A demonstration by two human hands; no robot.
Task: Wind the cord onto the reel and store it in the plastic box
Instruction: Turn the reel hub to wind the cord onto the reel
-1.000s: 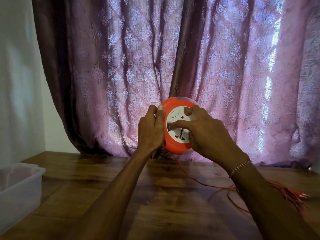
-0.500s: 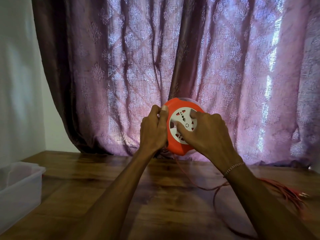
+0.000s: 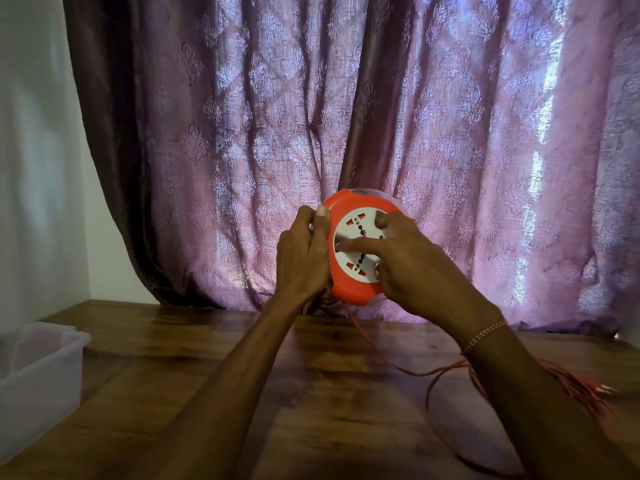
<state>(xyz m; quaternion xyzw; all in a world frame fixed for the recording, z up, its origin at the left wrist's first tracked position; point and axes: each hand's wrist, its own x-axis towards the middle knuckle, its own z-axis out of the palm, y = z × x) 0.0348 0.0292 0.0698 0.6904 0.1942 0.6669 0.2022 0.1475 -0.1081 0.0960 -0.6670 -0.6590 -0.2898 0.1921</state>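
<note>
I hold an orange cord reel (image 3: 349,289) with a white socket face upright above the wooden table (image 3: 311,393), in front of the curtain. My left hand (image 3: 303,256) grips its left rim, thumb on the orange edge. My right hand (image 3: 408,265) lies over the white socket disc, fingers spread across it. A thin red cord (image 3: 398,367) drops from the bottom of the reel and loops over the table to the right, partly hidden behind my right forearm. A translucent plastic box (image 3: 38,372) stands at the table's left edge, apart from my hands.
A purple patterned curtain (image 3: 346,133) hangs right behind the reel along the table's back edge. A white wall is at the left. More red cord strands (image 3: 588,393) and a plug end lie at the far right of the table.
The white socket disc has turned under my right hand, and the fingers have shifted across it. The cord loop on the table has moved. My left hand has stayed on the rim.
</note>
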